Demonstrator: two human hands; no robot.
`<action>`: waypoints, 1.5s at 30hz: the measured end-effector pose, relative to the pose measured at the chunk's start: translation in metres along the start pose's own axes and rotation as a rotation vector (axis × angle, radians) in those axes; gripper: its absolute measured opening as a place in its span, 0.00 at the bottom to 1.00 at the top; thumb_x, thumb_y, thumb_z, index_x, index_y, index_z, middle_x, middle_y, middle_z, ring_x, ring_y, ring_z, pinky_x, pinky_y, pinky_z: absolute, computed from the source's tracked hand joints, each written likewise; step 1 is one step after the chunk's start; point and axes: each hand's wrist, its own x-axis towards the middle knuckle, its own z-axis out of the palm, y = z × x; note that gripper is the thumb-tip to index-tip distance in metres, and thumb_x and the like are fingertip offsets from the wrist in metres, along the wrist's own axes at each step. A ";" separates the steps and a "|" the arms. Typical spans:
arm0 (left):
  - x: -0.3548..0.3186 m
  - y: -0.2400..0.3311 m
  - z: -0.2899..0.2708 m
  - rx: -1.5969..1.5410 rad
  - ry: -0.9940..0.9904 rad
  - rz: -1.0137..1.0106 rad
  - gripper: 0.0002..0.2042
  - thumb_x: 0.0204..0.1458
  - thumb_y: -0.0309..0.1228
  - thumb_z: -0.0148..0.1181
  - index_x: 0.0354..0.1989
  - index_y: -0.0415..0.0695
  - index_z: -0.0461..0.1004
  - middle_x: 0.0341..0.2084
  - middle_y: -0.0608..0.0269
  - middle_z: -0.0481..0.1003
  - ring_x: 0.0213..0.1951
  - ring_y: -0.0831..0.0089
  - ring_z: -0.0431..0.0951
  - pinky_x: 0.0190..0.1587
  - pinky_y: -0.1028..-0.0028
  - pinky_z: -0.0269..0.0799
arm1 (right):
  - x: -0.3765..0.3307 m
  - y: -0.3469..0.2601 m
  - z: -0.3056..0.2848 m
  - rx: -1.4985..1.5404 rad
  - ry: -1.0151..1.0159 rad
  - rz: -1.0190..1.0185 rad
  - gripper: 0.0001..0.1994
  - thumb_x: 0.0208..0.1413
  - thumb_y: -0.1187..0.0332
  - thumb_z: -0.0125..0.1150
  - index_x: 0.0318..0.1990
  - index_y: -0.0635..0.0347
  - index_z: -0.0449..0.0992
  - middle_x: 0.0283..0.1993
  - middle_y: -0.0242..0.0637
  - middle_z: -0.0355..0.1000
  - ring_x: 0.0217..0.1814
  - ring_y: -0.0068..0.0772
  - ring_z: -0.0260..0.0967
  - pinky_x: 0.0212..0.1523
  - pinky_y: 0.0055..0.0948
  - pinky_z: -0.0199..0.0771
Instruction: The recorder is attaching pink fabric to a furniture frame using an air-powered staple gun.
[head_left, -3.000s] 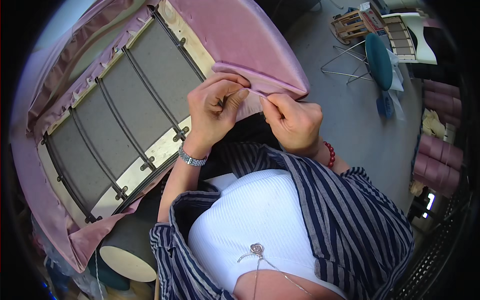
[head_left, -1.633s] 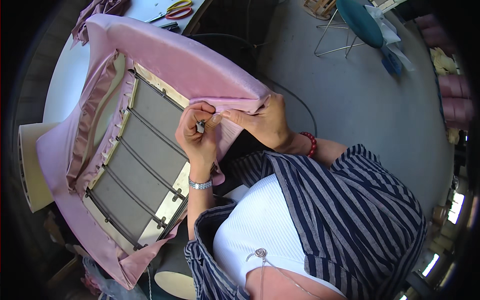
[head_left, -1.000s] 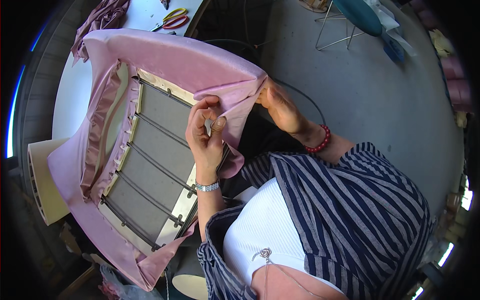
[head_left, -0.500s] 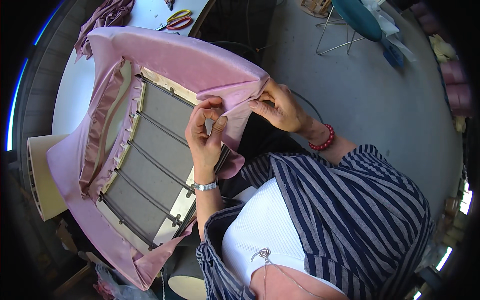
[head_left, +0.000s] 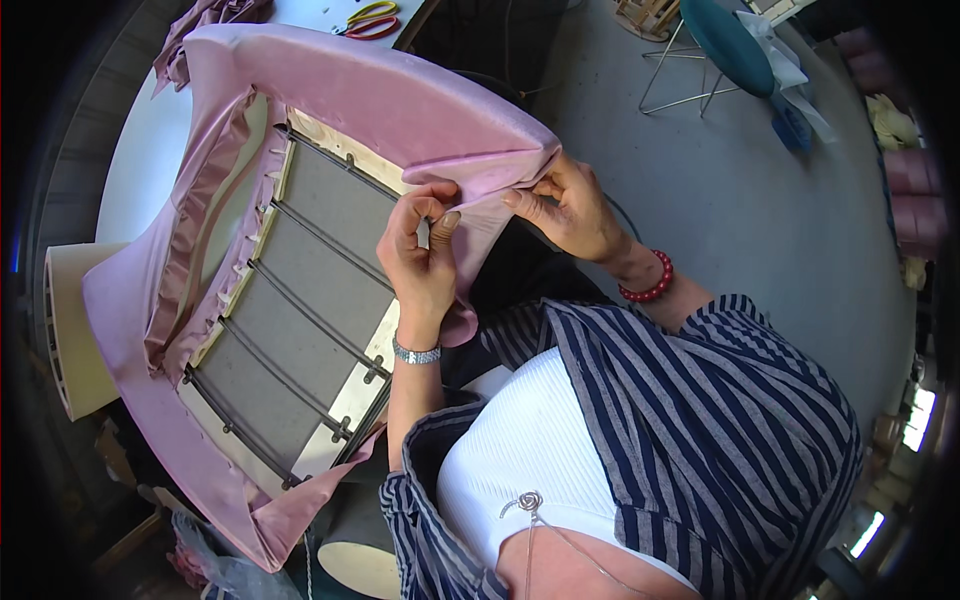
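A chair frame [head_left: 430,118] covered in pink velvety fabric is tilted before me, its underside open toward me. Several dark spring wires cross that opening over grey cloth, fixed to pale wooden rails. Near the right corner, my left hand [head_left: 420,255] has its fingers curled and pinched on a fold of the pink fabric [head_left: 478,238]. At the corner itself, my right hand [head_left: 575,215] grips the same fabric, thumb on top and fingers partly hidden behind it. The loose flap hangs in creases between both hands.
A white table [head_left: 140,190] stands behind the frame, with red-and-yellow-handled scissors [head_left: 368,22] and bunched mauve fabric [head_left: 195,40] on it. A cream curved piece [head_left: 80,335] is at the left. On the grey floor, far right, stands a teal chair [head_left: 728,45] with metal legs.
The frame's right corner has shifted slightly up and right, with both hands moving along. Both hands keep hold of the pink fabric.
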 end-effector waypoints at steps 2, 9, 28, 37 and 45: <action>0.002 -0.003 0.000 0.005 0.004 -0.006 0.08 0.49 0.13 0.60 0.29 0.37 0.67 0.34 0.60 0.77 0.35 0.73 0.74 0.41 0.77 0.70 | 0.001 0.000 0.002 -0.013 0.028 0.018 0.18 0.56 0.67 0.68 0.46 0.70 0.70 0.34 0.45 0.80 0.36 0.29 0.80 0.35 0.25 0.77; 0.006 -0.006 0.000 -0.046 0.004 -0.061 0.08 0.48 0.12 0.61 0.29 0.36 0.69 0.33 0.62 0.77 0.34 0.76 0.72 0.39 0.78 0.69 | 0.002 -0.010 0.013 0.032 0.143 0.172 0.16 0.52 0.71 0.69 0.44 0.70 0.74 0.37 0.41 0.80 0.38 0.23 0.77 0.40 0.24 0.77; -0.005 0.008 0.003 0.222 0.119 0.209 0.09 0.46 0.15 0.64 0.29 0.39 0.69 0.32 0.58 0.78 0.33 0.63 0.77 0.36 0.71 0.72 | 0.011 -0.026 0.006 -0.541 0.283 -0.505 0.36 0.40 0.69 0.77 0.60 0.62 0.68 0.68 0.58 0.59 0.69 0.51 0.58 0.59 0.47 0.66; -0.017 0.013 -0.003 0.330 0.074 0.363 0.08 0.45 0.17 0.63 0.29 0.40 0.70 0.32 0.59 0.78 0.32 0.59 0.77 0.38 0.67 0.71 | 0.017 -0.048 -0.009 -0.913 -0.113 -0.502 0.13 0.38 0.63 0.75 0.34 0.51 0.85 0.71 0.50 0.57 0.76 0.49 0.46 0.67 0.46 0.47; -0.013 0.015 -0.006 0.149 -0.018 0.209 0.08 0.47 0.18 0.62 0.28 0.41 0.68 0.34 0.56 0.79 0.33 0.57 0.77 0.40 0.67 0.73 | 0.020 -0.058 -0.004 -1.027 -0.170 -0.460 0.12 0.40 0.63 0.74 0.36 0.47 0.86 0.73 0.41 0.55 0.78 0.47 0.42 0.70 0.49 0.36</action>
